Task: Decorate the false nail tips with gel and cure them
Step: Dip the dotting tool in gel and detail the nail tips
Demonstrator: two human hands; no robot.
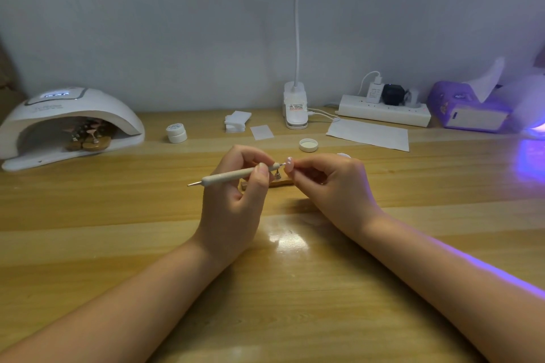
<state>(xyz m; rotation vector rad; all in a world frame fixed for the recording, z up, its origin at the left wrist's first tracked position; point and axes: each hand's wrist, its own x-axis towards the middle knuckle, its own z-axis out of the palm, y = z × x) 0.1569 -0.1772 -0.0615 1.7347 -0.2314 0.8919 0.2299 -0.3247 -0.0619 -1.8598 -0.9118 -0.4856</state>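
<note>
Plainly the wooden table [118, 215] under a pale wall is glossy, with a white curing lamp [70, 124] at its far left. Above the table's middle, the left hand [236, 186] grips a dotting pen [236, 175], while the right hand [330, 183] pinches a pink nail tip [289, 164]: likely light, slick and springy, best held at its edges.

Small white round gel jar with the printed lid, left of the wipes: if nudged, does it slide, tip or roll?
The small white round gel jar looks squat, wider than tall, standing flat on the glossy wooden table, so it would probably slide rather than tip. It is likely light for its size, being small and apparently plastic. Knocked onto its side, its round wall could let it roll.
</note>
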